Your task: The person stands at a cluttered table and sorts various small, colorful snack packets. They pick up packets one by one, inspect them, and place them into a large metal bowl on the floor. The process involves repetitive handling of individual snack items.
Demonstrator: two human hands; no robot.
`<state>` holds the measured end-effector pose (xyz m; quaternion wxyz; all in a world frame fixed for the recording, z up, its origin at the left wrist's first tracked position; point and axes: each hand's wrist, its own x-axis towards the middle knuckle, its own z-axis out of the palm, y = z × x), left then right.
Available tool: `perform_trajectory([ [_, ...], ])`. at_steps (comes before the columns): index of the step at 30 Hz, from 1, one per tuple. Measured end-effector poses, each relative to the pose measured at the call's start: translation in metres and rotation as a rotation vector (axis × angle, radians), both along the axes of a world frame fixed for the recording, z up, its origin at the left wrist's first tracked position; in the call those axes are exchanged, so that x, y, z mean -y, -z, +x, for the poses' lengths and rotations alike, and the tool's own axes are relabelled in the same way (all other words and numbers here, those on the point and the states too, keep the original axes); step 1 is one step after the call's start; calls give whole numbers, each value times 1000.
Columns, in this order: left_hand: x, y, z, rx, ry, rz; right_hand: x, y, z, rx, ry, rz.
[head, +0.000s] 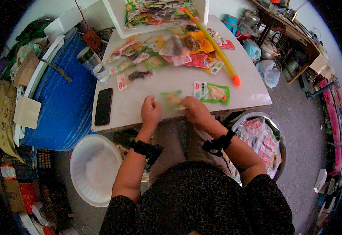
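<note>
Near the front edge of the white table [129, 112], my right hand [198, 111] pinches the right end of a blurred green-edged food packet [172, 98]. My left hand [151, 111] has curled fingers just left of that packet; whether it touches or holds anything cannot be told. A flat green-and-white packet [217, 92] with pale food inside lies right of my right hand. Farther back is a spread of mixed food packets [156, 48], some yellow, pink and green. Across its right side rests a yellow tube with orange ends [218, 48].
A foam box [112, 17] of packets stands at the back. On the left are a black phone [103, 106], a clear jar [99, 66] and a blue barrel [65, 97]. Below the table are a white plastic basin [96, 170] and a metal basin [283, 147] of packets.
</note>
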<state>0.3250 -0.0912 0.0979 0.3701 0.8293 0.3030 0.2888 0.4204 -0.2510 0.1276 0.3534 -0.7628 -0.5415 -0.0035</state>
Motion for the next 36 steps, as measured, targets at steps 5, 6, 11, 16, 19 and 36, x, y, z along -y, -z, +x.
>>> perform_trajectory([
  [5, 11, -6, 4, -72, 21, 163, 19, 13, 26, -545, 246, 329],
  [6, 14, -8, 4, -81, 27, 164, 20, 16, 31, -870, 203, 438],
  [11, 15, -6, 4, -117, 36, 173, 28, 2, 28, -1277, 109, 596],
  [16, 17, -10, 7, -158, 61, 177, 29, 3, 30, -1228, 120, 617],
  [19, 16, -11, 7, -167, 52, 199, 24, -8, 23, -1215, 97, 660],
  [36, 13, -8, 12, -168, 20, 287, 28, -2, 12, 143, -156, 18],
])
